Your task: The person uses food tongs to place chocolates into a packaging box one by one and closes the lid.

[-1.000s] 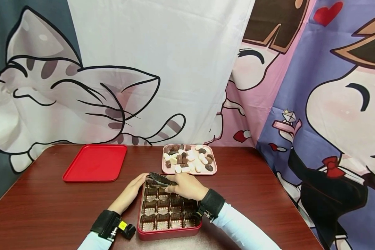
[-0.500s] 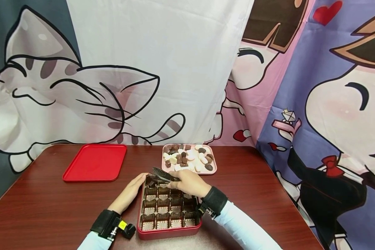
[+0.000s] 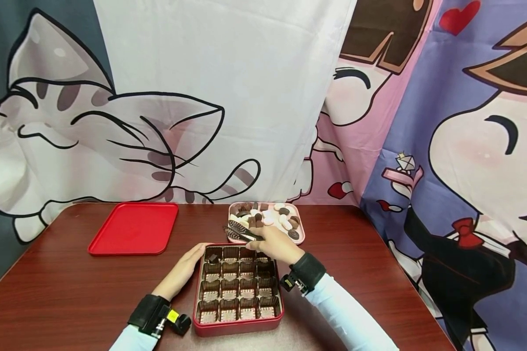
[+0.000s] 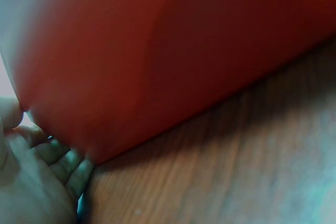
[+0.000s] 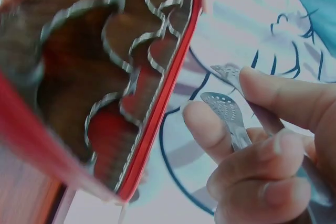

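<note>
A red box (image 3: 238, 329) with a brown divided insert stands at the front of the table. One dark chocolate piece (image 3: 213, 258) sits in its back left compartment. My left hand (image 3: 184, 268) rests at the box's back left corner, its fingers (image 4: 65, 166) laid along the red side in the left wrist view. My right hand (image 3: 278, 245) grips black tongs with perforated heads (image 3: 241, 231) over the box's back edge. Those tongs (image 5: 239, 132) have their ends apart and nothing between them. In the head view they overlap the near left part of the pink tray (image 3: 301, 233).
Several brown, dark and white chocolates (image 3: 285, 222) lie in the pink tray behind the box. A flat red tray (image 3: 133, 229) lies at the back left of the brown table (image 3: 70, 292). A printed cloth (image 3: 228, 63) hangs behind the table.
My right hand with the tongs has risen from the box's back left compartment and moved back and right toward the pink tray. The dark chocolate in that compartment now shows. The left hand stays put.
</note>
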A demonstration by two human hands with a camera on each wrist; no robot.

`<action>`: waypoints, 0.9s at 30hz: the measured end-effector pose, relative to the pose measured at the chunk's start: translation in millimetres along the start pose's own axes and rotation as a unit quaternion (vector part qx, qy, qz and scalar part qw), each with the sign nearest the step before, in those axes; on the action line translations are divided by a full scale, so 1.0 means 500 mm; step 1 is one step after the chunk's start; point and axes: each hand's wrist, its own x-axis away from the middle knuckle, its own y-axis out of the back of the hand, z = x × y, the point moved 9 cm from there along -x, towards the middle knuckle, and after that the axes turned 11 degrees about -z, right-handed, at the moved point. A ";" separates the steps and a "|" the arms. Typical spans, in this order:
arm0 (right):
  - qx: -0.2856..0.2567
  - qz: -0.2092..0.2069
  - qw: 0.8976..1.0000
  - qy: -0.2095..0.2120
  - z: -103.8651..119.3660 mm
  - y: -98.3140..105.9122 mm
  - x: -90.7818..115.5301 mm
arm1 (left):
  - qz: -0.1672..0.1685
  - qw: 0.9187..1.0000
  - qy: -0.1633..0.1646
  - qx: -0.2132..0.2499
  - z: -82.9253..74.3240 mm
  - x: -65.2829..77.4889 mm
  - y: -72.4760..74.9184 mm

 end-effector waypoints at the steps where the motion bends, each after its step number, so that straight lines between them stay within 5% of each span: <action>1: -0.002 0.000 1.000 -0.006 -0.008 0.001 -0.004 | -0.001 1.000 0.006 0.006 0.005 -0.002 -0.001; 3: -0.010 0.003 1.000 -0.015 -0.035 -0.003 -0.017 | 0.003 1.000 -0.015 0.014 0.020 -0.012 0.000; 6: 0.011 -0.004 1.000 -0.015 -0.134 -0.043 -0.062 | 0.006 0.999 -0.044 0.020 0.070 -0.039 0.006; 10: 0.057 -0.014 0.998 -0.020 -0.245 -0.099 -0.117 | 0.017 0.999 -0.042 0.026 0.082 -0.045 0.007; 15: 0.079 0.005 0.995 -0.056 -0.239 -0.101 -0.137 | 0.018 0.999 -0.029 0.012 0.079 -0.043 0.006; 22: 0.103 0.047 0.989 -0.099 -0.223 -0.103 -0.159 | 0.015 0.998 -0.053 0.041 0.077 -0.042 0.006; 27: 0.109 0.062 0.984 -0.124 -0.264 -0.133 -0.187 | 0.009 0.999 -0.027 0.042 0.084 -0.045 0.007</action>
